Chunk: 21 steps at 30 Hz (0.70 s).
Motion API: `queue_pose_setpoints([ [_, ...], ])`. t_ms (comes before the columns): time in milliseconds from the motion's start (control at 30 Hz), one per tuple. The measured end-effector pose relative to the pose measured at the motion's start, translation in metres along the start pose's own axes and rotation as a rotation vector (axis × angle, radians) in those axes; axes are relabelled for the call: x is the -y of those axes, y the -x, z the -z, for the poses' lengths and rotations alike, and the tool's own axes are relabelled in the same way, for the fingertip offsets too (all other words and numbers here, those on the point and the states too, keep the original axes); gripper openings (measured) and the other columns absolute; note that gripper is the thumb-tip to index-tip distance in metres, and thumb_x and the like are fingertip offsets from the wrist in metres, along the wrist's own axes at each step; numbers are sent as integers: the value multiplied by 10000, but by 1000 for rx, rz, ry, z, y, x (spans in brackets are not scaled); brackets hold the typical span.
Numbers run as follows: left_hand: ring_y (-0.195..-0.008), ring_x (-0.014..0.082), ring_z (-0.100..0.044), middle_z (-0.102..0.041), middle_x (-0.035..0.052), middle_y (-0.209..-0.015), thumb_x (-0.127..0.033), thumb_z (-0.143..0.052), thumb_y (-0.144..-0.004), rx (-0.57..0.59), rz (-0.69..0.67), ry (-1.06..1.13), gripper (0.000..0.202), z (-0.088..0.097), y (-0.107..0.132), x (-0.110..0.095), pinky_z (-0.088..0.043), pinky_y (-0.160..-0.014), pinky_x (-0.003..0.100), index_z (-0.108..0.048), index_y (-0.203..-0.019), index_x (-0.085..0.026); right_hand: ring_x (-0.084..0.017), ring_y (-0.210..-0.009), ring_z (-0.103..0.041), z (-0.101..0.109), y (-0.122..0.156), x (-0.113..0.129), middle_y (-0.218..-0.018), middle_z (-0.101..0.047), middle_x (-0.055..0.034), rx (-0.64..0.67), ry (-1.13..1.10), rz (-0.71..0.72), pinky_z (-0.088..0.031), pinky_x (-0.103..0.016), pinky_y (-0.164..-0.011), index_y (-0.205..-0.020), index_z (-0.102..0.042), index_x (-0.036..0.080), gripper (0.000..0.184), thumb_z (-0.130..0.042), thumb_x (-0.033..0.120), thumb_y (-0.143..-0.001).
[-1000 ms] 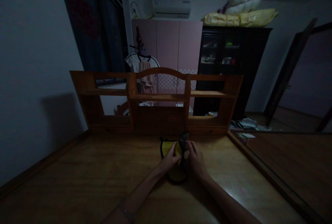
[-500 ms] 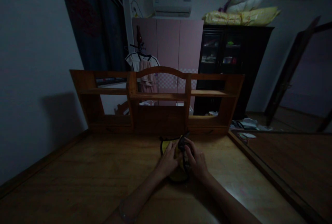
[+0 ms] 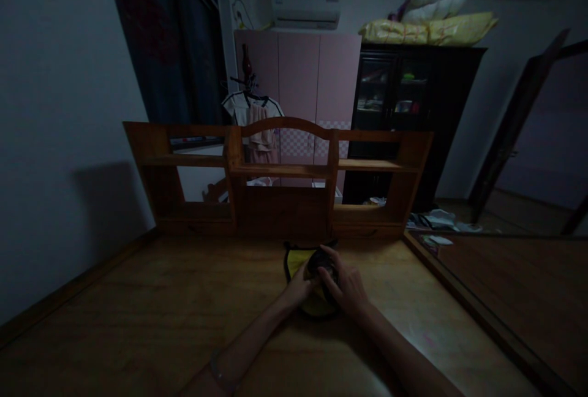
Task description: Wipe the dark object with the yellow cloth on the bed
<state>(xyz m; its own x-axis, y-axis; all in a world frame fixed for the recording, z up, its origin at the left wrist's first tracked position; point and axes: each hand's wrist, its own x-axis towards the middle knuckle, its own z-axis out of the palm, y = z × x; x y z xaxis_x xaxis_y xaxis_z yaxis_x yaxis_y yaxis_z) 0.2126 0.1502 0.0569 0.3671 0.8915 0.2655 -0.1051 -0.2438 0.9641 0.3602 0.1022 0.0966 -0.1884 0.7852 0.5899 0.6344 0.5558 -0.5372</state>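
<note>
A small yellow cloth with dark edging (image 3: 294, 261) lies on the wooden desk top (image 3: 160, 311), just in front of the shelf unit. My left hand (image 3: 301, 283) rests on the cloth with its fingers curled onto the fabric. My right hand (image 3: 345, 283) is closed over a dark folded part of the cloth, pressing it down onto the yellow part. Both hands touch each other over the cloth. The room is dim and the cloth's shape under my hands is hidden.
A wooden shelf unit (image 3: 280, 170) stands at the desk's far edge. Behind it are a pink wardrobe (image 3: 298, 78), a dark glass-front cabinet (image 3: 404, 97) with bedding on top, hanging clothes (image 3: 252, 118) and an air conditioner (image 3: 305, 8). A second wooden surface (image 3: 519, 287) adjoins on the right.
My right hand has folded the dark raised edge of the cloth leftwards and down onto the yellow part. My left hand has shifted slightly under it.
</note>
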Motion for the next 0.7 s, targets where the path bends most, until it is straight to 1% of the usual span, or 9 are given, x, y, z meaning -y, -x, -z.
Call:
queue_pose_setpoints([
  [67, -1138, 270, -535, -581, 112, -1239, -521, -662, -682, -17, -69, -54, 662, 1, 1, -2, -419, -983, 412, -498, -1220, -172, -246, -864, -626, 0, -1, 1, -1047, -632, -72, -5, -26, -17, -479, -348, -745, -1357, -351, 238, 477, -444, 386, -913],
  [167, -1238, 248, -443, -487, 114, -1340, -474, -586, -772, -44, -164, -139, 628, 1, 4, -5, -337, -1052, 408, -414, -1300, -181, -240, -869, -626, 2, -3, 4, -1055, -627, -66, -34, -102, -36, -484, -333, -749, -1364, -323, 242, 515, -479, 391, -896],
  [267, -1288, 233, -377, -439, 112, -1379, -440, -521, -825, -94, -174, -212, 589, -1, 6, -6, -277, -1085, 408, -370, -1334, -185, -228, -909, -617, 4, -5, 10, -1069, -618, -65, -83, -190, -46, -479, -320, -797, -1374, -288, 236, 531, -479, 377, -899],
  [400, -1281, 235, -384, -451, 100, -1368, -428, -501, -835, -142, -153, -279, 566, -3, 8, -5, -287, -1077, 407, -369, -1335, -195, -212, -887, -619, 5, -6, 14, -1014, -628, -57, -102, -229, -60, -478, -319, -821, -1365, -293, 222, 504, -461, 368, -913],
  [500, -1258, 240, -412, -471, 97, -1349, -406, -504, -836, -120, -168, -291, 558, -2, 8, -6, -309, -1062, 410, -363, -1335, -200, -208, -929, -608, 3, -4, 13, -1050, -612, -64, -108, -237, -40, -470, -322, -848, -1354, -298, 210, 481, -450, 349, -919],
  [600, -1241, 247, -428, -487, 99, -1333, -386, -500, -837, -83, -213, -332, 557, 1, 9, -8, -316, -1054, 407, -353, -1340, -197, -208, -971, -593, 3, -2, 12, -1099, -591, -70, -92, -222, -7, -464, -322, -859, -1342, -306, 213, 462, -449, 327, -918],
  [700, -1247, 247, -416, -473, 101, -1341, -377, -488, -841, -83, -271, -382, 552, 3, 10, -11, -303, -1054, 406, -339, -1344, -202, -208, -991, -584, 3, -1, 11, -1127, -575, -72, -79, -210, 6, -470, -320, -851, -1368, -257, 219, 519, -474, 314, -906],
])
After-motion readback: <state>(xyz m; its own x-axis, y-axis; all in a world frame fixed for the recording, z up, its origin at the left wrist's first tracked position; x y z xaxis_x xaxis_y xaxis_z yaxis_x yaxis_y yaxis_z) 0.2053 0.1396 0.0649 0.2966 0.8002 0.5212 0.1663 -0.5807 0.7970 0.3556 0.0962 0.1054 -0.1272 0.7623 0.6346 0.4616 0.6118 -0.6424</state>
